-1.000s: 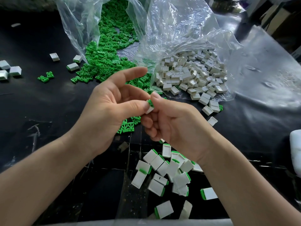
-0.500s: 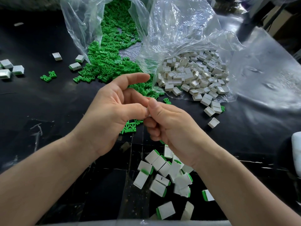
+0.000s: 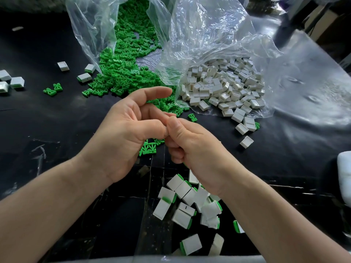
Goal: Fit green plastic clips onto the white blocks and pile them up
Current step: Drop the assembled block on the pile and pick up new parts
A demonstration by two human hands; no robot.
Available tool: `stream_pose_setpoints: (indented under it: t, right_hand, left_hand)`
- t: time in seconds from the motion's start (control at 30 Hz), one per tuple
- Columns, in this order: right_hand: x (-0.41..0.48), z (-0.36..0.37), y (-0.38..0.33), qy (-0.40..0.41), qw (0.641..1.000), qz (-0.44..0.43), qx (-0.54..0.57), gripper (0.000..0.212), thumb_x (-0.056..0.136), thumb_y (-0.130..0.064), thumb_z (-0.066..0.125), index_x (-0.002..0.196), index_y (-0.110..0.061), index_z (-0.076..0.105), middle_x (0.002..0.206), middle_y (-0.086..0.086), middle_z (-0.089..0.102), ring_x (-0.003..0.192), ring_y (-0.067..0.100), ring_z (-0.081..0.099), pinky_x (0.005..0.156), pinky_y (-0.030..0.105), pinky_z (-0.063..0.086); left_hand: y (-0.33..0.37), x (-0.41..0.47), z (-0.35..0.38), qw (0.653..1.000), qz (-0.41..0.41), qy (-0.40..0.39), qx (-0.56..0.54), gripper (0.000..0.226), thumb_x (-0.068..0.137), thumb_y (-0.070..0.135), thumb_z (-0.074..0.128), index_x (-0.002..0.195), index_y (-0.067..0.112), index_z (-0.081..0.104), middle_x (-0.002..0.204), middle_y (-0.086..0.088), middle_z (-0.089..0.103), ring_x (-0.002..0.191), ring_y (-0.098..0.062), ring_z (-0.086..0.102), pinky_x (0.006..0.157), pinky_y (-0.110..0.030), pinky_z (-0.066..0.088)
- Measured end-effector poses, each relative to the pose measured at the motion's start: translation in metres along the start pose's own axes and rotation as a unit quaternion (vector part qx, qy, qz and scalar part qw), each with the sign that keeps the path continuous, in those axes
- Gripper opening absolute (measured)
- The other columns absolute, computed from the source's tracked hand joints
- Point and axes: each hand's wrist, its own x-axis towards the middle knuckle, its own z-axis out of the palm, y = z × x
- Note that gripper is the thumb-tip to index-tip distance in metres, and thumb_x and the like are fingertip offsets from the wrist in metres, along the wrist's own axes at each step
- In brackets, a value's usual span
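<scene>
Nearest pile: I see the clipped blocks (image 3: 186,205), white with green edges, lying in a loose heap on the black table (image 3: 57,130), partly under the right wrist.
Right hand (image 3: 197,149): fingers curled inward, thumb on top and pressed against the left thumb. I cannot tell what, if anything, sits inside the curl.
Left hand (image 3: 125,133): palm turned toward me, forefinger stretched out, the other fingers bent toward the right hand. Whether it pinches a piece is hidden where the thumbs meet.
Piece being worked: I cannot see it; the two hands cover the spot.
Loose clips (image 3: 148,149): a few lie on the table just below the left palm.
White blocks (image 3: 224,88): a big heap beyond the right hand, spilling out of a clear bag (image 3: 209,35).
Green clips (image 3: 125,73): a larger heap beyond the left hand, running up into a second bag (image 3: 89,25).
Stray blocks (image 3: 11,82): a small group far left, well apart from the heaps.
White object (image 3: 344,175): at the right edge; I cannot make it out.
</scene>
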Motion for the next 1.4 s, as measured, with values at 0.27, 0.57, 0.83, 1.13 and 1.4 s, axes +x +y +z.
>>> stream_pose_setpoints:
  t: [0.27, 0.57, 0.83, 1.13, 1.4]
  right_hand:
    - [0.0, 0.001, 0.001, 0.008, 1.0, -0.004, -0.026, 0.035, 0.099, -0.029, 0.032, 0.069, -0.035, 0.048, 0.05, -0.029, 0.051, 0.053, -0.012, 0.047, 0.064, 0.019, 0.027]
    - [0.001, 0.001, 0.002, 0.009, 0.999, -0.003, -0.033, 0.03, 0.099, -0.03, 0.031, 0.076, -0.035, 0.049, 0.051, -0.033, 0.05, 0.056, -0.014, 0.048, 0.065, 0.018, 0.028]
    - [0.003, 0.001, 0.004, 0.031, 0.998, -0.007, -0.048, 0.036, 0.098, -0.03, 0.033, 0.066, -0.031, 0.05, 0.05, -0.029, 0.05, 0.055, -0.009, 0.045, 0.064, 0.02, 0.027]
    - [0.004, -0.017, -0.003, -0.036, 0.997, 0.067, 0.026, 0.068, 0.089, -0.055, 0.029, 0.094, 0.005, 0.06, 0.072, 0.009, 0.043, 0.053, 0.01, 0.031, 0.05, 0.022, 0.024]
    - [0.016, -0.07, 0.003, 0.298, 0.91, -0.009, -0.287, 0.021, 0.088, -0.038, 0.056, 0.071, -0.027, 0.06, 0.061, -0.013, 0.057, 0.057, 0.0, 0.049, 0.062, 0.024, 0.037]
  left_hand:
    - [0.001, 0.0, 0.001, 1.0, -0.008, 0.002, -0.002, 0.057, 0.053, -0.009, 0.051, 0.105, 0.013, 0.058, 0.055, 0.001, 0.059, 0.076, -0.011, 0.064, 0.069, -0.021, 0.053]
    - [0.003, 0.001, 0.0, 1.0, -0.019, -0.009, -0.023, 0.059, 0.051, -0.011, 0.05, 0.105, 0.011, 0.058, 0.057, -0.005, 0.057, 0.073, -0.011, 0.063, 0.067, -0.019, 0.052]
    - [0.003, -0.001, 0.001, 0.999, -0.026, -0.014, -0.031, 0.06, 0.05, -0.011, 0.049, 0.106, 0.01, 0.058, 0.057, -0.006, 0.054, 0.074, -0.012, 0.062, 0.068, -0.019, 0.052]
    - [0.005, 0.0, -0.001, 0.998, -0.054, -0.002, -0.02, 0.066, 0.048, -0.001, 0.073, 0.11, 0.014, 0.055, 0.06, 0.001, 0.066, 0.054, -0.012, 0.058, 0.054, -0.02, 0.049]
    - [0.003, -0.007, 0.002, 0.987, -0.094, -0.076, 0.108, 0.055, 0.042, 0.01, 0.085, 0.093, 0.021, 0.066, 0.067, -0.003, 0.071, 0.056, -0.009, 0.064, 0.045, -0.018, 0.048]
